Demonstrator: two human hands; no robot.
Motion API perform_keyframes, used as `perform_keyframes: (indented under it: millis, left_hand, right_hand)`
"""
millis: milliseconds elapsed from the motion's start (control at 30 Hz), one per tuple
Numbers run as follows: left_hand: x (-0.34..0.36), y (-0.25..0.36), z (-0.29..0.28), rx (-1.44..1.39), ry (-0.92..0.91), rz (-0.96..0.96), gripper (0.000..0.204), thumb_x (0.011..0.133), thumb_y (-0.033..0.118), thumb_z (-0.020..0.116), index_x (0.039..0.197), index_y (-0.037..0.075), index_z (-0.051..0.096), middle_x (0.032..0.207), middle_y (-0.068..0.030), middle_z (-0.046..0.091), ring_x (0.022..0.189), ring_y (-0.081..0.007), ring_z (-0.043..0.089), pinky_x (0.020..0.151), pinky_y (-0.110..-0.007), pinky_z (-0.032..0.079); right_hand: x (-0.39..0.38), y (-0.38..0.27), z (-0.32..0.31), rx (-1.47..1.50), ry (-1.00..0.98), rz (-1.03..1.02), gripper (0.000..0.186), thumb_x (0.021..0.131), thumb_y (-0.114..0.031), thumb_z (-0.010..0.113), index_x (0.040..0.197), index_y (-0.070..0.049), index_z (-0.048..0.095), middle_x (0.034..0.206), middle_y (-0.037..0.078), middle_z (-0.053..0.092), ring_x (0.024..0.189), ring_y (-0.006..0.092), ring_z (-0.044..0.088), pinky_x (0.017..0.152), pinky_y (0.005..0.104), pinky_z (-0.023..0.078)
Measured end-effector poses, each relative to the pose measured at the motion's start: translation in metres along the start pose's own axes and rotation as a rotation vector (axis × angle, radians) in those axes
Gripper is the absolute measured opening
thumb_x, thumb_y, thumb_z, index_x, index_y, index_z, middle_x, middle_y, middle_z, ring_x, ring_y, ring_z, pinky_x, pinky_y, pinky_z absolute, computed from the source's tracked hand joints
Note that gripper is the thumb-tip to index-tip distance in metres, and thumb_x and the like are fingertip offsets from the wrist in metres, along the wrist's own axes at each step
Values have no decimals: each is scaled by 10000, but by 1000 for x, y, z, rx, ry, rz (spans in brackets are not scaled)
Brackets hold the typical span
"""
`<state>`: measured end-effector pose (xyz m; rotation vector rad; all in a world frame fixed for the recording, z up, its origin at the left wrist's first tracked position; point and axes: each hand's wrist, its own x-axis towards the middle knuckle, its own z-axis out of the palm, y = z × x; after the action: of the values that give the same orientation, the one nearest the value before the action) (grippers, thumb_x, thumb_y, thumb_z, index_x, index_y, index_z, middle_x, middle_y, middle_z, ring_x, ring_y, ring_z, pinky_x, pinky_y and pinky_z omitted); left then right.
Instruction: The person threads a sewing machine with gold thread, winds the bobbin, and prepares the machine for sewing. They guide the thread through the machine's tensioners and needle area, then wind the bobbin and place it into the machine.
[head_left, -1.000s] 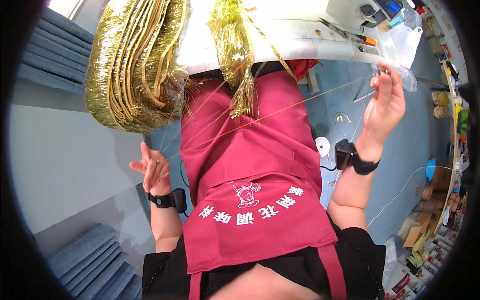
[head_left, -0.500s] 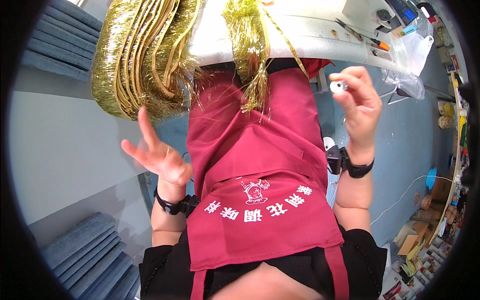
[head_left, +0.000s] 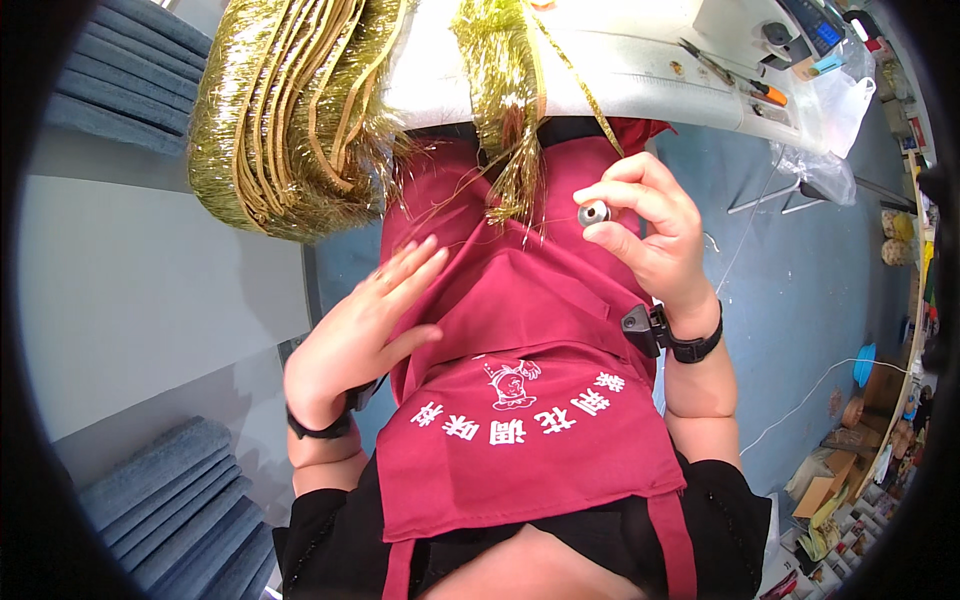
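My right hand grips a small metal spool between thumb and fingers, over the maroon apron on my lap. My left hand hangs over the apron at lower left, fingers stretched out and slightly blurred. Fine threads cross the apron between my hands and the tinsel, too faint to trace fully. A large folded bundle of gold tinsel garland hangs at upper left. A shorter tinsel bunch droops over the table edge above my hands, beside a narrow gold strip.
The white table holds pliers, an orange-handled tool, a device with blue display and plastic bags. Folded grey-blue cushions lie at lower left; shelves with cartons line the right.
My right hand has come down and leftward with the spool. My left hand has turned and moved toward the middle of the apron, fingers now pointing up and right.
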<state>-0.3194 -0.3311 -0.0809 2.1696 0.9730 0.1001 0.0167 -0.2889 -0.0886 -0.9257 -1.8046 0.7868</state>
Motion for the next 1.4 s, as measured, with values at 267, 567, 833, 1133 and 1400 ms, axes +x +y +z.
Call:
perform_keyframes:
  millis: [267,567,833,1133,1400]
  left_hand:
    - [-6,-55,5,-458,-13,-152,534,944,248,708,1393,1,559,1479,-282,500,1335,-498,488,1122,-579,382]
    - [-21,-68,36,-785,350,-158,759,1029,561,358,1550,10,391,1625,-165,357,1509,-343,301,1221,-496,237]
    - [9,-25,35,-1759,443,89,980,942,822,277,1648,155,146,1705,-159,120,1517,-438,238,1151,-664,309]
    - [28,4,21,-1500,321,30,1047,902,883,200,1658,174,51,1705,-132,151,1461,-409,382,1113,-588,407]
    - [35,7,26,-1435,315,102,1017,929,852,172,1655,152,41,1709,-156,99,1397,-389,482,1050,-572,488]
  right_hand:
    - [1,3,-1,-1,-30,-12,244,818,-102,835,1030,-16,749,956,36,585,745,110,570,671,256,492]
    - [-1,1,5,32,-43,31,244,827,-89,826,1046,-14,748,959,45,589,762,113,575,677,249,497]
    - [5,4,34,398,-391,68,235,855,-38,784,1083,4,746,1315,140,590,917,121,637,732,243,522]
    - [15,9,62,340,-432,113,215,890,-104,772,1091,-33,744,1364,124,603,930,131,665,698,249,537]
    - [13,12,67,665,-436,396,223,926,-135,755,1113,-14,747,1461,158,533,1043,142,655,831,274,550]
